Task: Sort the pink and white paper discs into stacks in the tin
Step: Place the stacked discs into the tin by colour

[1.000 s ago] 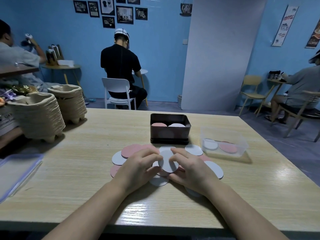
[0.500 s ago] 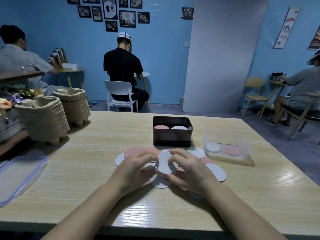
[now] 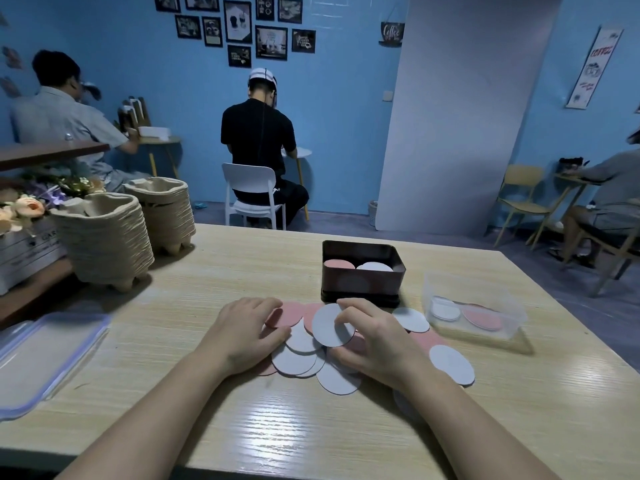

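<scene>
A pale wooden table [image 3: 242, 271] is carrying two stacks of pulp trays [image 3: 104, 244] at its far left corner, standing side by side. A clear plastic lid [image 3: 45, 355] is lying flat at the left edge, and a clear plastic tub [image 3: 485, 296] is sitting toward the right. Artificial flowers [image 3: 29, 206] are spilling over a white crate [image 3: 24, 247] beyond the trays. A person in black [image 3: 258, 133] is sitting on a white chair [image 3: 251, 188], facing the blue wall. A white panel [image 3: 460, 116] is leaning against that wall, and framed pictures [image 3: 237, 20] are hanging above.
</scene>
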Tool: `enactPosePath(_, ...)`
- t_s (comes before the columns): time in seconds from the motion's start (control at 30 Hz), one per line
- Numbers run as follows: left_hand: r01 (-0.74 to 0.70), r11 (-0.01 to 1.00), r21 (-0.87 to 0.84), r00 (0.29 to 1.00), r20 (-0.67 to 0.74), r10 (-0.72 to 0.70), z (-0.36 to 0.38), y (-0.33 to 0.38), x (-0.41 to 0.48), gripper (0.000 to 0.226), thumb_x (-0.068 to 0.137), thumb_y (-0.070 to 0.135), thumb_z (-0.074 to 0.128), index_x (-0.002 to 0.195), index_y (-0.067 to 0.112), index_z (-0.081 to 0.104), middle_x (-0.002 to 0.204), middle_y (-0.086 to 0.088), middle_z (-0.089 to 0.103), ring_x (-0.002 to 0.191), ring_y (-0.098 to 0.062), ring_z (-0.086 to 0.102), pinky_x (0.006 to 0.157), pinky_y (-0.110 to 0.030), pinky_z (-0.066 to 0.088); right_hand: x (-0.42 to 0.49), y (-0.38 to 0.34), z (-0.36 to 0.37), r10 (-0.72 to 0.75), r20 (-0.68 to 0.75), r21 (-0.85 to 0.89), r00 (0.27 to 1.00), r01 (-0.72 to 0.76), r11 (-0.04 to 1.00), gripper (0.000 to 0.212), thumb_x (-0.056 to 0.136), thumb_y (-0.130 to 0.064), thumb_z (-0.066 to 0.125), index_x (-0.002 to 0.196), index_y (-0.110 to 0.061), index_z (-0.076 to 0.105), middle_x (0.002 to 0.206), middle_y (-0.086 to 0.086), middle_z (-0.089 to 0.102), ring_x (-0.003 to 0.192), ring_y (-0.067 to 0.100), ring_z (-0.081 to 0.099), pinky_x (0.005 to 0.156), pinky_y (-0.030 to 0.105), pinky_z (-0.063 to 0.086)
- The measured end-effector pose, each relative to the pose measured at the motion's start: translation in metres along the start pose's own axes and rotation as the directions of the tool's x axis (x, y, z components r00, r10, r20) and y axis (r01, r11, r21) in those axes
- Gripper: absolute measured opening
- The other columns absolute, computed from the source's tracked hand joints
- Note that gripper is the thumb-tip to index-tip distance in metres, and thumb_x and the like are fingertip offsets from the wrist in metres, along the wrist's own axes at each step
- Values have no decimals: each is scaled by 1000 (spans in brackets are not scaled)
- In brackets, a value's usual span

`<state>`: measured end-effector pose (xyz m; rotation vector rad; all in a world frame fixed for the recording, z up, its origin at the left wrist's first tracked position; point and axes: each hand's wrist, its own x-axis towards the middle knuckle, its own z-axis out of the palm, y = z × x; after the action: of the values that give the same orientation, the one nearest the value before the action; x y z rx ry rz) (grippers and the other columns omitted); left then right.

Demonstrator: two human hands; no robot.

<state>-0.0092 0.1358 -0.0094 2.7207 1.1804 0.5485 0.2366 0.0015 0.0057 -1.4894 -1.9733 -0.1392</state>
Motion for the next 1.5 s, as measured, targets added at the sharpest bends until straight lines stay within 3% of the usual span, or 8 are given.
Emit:
enactPosePath(0.33,-73,987,-145,979,-200,43,-8,6,-12,70,83,67,51,135,21,54,122,8,63,115,-14,54,97,-40,48,-10,3,-6,49,21,-34,999,-48,998,39,82,-56,64,98,-20,62,136,-4,57,112,15,61,77,29,52)
enactPosePath(0.43,-166,975,-147,944,-309,114,-10,15,-17,62,85,59,57,130,16,58,117,4,65,108,-15,57,91,-36,49,-13,3,-7,65,23,-43,998,-64,997,31,82,-45,73,98,-21,60,136,-4,57,113,15,61,77,22,46)
enactPosePath(0.6,-300,951,-73,893,-374,252,-6,38,-20,53,88,47,62,125,10,59,109,-1,65,100,-19,59,87,-32,49,-21,5,-8,127,12,-12,992,-127,992,29,81,-43,73,94,-25,56,132,-9,56,117,14,57,81,26,50)
enactPosePath(0.9,-321,941,-107,837,-497,229,-13,34,-31,46,85,51,68,107,11,62,97,1,63,87,-20,60,77,-34,50,-30,9,-6,147,-9,11,989,-147,989,30,79,-52,67,93,-29,54,132,-12,56,125,8,53,79,21,46)
enactPosePath(1.13,-454,876,-161,845,-390,366,-2,50,-22,49,86,47,70,123,16,59,127,4,64,114,-15,61,91,-32,53,-28,2,-6,64,-42,31,997,-63,998,40,82,-55,71,105,-25,57,136,-6,59,128,10,53,86,29,52)
enactPosePath(1.27,-496,855,-151,840,-334,428,1,56,-15,41,87,47,70,112,16,64,132,6,62,116,-14,60,92,-32,53,-28,0,-4,31,-56,42,998,-29,999,49,80,-42,82,118,-24,58,136,-6,59,127,8,52,91,29,52)
enactPosePath(1.4,-547,828,-121,809,-332,486,3,65,-9,29,91,43,72,100,16,67,130,2,61,112,-16,59,88,-34,51,-26,-2,-4,-15,-62,45,998,18,999,32,84,-44,76,102,-23,60,138,-2,57,127,9,52,91,30,52)
enactPosePath(1.5,-532,827,-181,828,-317,463,7,65,-12,32,91,39,73,115,19,67,138,5,57,117,-15,59,88,-34,54,-28,-1,-6,11,-74,63,997,-6,998,30,84,-43,79,98,-26,58,139,-3,57,129,9,52,91,34,53)
